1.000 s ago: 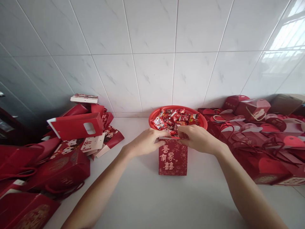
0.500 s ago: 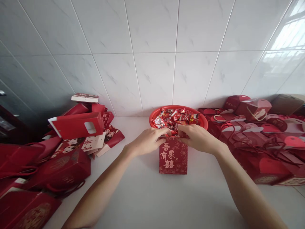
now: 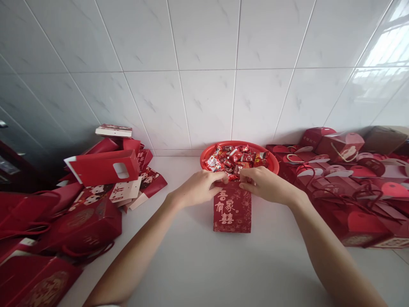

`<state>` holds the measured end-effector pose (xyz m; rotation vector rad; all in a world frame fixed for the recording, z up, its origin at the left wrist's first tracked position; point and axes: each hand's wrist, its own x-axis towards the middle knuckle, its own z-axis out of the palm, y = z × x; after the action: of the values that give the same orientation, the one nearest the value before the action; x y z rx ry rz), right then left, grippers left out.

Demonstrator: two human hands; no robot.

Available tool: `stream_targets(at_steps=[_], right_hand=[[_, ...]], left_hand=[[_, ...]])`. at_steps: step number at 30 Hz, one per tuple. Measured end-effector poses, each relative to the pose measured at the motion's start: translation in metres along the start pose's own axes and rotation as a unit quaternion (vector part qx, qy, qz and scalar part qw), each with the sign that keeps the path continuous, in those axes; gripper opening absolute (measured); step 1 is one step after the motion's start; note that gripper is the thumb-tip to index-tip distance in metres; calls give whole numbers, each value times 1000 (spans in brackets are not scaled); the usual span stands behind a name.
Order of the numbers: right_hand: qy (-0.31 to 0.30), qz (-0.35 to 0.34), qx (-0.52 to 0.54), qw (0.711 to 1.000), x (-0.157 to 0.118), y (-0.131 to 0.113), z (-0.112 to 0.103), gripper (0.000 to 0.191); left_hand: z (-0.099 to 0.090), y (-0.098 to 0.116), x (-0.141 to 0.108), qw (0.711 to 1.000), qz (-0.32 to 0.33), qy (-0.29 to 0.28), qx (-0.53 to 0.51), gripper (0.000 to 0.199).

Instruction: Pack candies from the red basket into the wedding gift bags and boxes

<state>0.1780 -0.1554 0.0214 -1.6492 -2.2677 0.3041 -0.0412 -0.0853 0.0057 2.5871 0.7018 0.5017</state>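
Observation:
A dark red paper gift box (image 3: 232, 213) with pale Chinese characters stands upright on the white tabletop in front of me. My left hand (image 3: 204, 186) holds its top left corner, thumb toward me and fingers curled over the upper edge. At the top right corner, my right hand (image 3: 263, 184) grips the same edge, its thumb a little off the front face. The hands hide the box's top corners and part of its opening. Just behind them sits a red plastic basket (image 3: 207, 154) of wrapped candies (image 3: 234, 157).
Several red boxes and flat pieces are heaped on the left, among them a red box (image 3: 105, 167) with a cutout. Rows of red handled boxes (image 3: 338, 183) stand on the right. A tiled wall (image 3: 207, 98) rises behind the white tabletop (image 3: 223, 268).
Both hands stay at the box's top edge. The right thumb and fingers have shifted slightly along the rim. The box and basket have not visibly moved.

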Motion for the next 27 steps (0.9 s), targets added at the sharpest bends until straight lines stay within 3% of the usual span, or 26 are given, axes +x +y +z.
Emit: stream_targets(at_steps=[7,12,21,27], right_hand=[[-7,19,-22,1000,1,0,2,12],[-23,14,-13,1000,1,1,3,16],[-14,-3,-24,1000,5,7,6,18],[-26,4,-13,1000,4,5,3,19]], left_hand=[[-2,-1,-1,1000,5,-29,3,12],[-5,-9,-1,999,-12,-12,-45,26],[-11,-14,0,995,-72,-58,-21,30],[-9,-16,1,994,-70,-65,-62,27]])
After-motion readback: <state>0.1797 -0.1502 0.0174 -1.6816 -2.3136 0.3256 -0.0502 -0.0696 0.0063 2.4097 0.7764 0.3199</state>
